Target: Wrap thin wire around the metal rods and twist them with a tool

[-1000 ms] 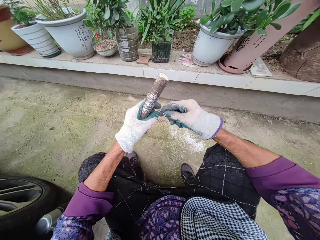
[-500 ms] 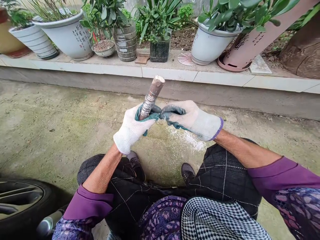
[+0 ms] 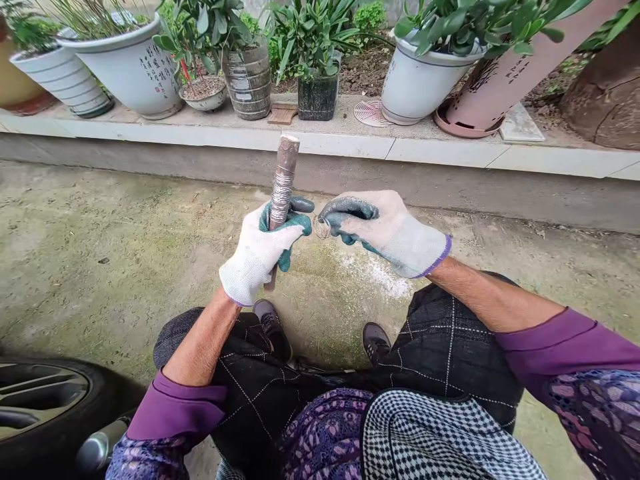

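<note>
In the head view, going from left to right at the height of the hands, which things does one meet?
left hand → wire-wrapped rod held upright in it → small wire coil → right hand, pinching the coil.

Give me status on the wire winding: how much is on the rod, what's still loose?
Done: a band of wire coils already sits wound around the rod, just above the left hand gripping it. In hand: the right hand pinches a small loose loop of wire beside the rod. Left: that loop; the rod's top is bare.
</note>
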Available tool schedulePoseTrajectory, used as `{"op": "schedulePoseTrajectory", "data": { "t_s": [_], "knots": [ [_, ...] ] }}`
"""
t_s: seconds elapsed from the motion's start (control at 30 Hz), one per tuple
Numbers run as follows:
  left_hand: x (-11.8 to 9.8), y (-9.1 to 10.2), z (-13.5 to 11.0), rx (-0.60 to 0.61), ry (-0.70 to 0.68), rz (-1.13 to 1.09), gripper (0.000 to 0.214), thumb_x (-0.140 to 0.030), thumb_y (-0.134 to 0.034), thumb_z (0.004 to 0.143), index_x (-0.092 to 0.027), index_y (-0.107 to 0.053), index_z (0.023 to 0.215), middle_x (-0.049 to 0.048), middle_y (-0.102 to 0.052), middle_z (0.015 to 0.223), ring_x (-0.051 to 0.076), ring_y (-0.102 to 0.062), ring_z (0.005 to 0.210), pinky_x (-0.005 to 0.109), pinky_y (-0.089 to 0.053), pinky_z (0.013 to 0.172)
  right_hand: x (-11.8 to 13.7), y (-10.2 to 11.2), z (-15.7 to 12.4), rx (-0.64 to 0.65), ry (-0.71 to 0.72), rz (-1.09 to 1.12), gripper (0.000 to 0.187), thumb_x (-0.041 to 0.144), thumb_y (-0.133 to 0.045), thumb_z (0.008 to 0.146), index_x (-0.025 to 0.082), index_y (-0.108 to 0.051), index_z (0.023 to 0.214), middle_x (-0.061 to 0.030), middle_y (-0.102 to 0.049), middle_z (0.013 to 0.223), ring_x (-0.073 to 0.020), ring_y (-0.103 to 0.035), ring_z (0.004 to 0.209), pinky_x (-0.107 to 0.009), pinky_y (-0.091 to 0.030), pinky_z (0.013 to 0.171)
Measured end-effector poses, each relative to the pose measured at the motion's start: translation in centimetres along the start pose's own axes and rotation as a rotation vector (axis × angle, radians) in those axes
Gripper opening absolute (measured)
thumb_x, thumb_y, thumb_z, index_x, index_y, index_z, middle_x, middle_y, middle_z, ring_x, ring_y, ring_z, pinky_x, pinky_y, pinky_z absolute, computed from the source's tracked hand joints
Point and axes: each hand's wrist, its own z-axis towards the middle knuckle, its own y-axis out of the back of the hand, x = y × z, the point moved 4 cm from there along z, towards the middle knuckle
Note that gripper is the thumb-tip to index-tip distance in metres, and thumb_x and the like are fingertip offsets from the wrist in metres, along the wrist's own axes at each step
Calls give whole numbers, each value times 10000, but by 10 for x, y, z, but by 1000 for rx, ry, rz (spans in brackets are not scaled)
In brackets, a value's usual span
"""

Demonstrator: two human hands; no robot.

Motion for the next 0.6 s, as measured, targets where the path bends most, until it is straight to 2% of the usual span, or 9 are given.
{"op": "schedulePoseTrajectory", "data": {
  "t_s": [0.2,0.37,0.47,0.6],
  "knots": [
    [1,-5,-3,21,-29,-19,379,-249,-733,679,-181,-658,1044,-29,-636,745,26,-405,381,174,-343,327,9,2,-5,-102,145,-337,200,289,-588,874,178,-744,931,-44,-742,941,-167,-652,850,-298,-486,787],
    [5,-10,-2,1,-20,-14,339,-237,-719,701,-183,-657,1030,-29,-628,730,28,-414,380,168,-349,333,11,-4,-6,-29,188,-637,243,302,-519,910,194,-730,965,-51,-728,905,-174,-633,793,-303,-449,729],
    [7,-9,1,-37,-57,8,330,-238,-719,707,-187,-657,1027,-14,-647,783,28,-435,398,165,-365,342,6,-8,-5,1,198,-695,239,287,-508,910,196,-719,973,-49,-726,886,-175,-626,766,-303,-435,701],
    [8,-6,1,-97,-138,69,275,-215,-714,713,-189,-664,982,-5,-655,809,38,-462,432,166,-384,352,-3,-13,-6,-6,187,-620,212,288,-537,906,196,-716,972,-44,-735,902,-181,-638,794,-301,-441,711]
  ]
}}
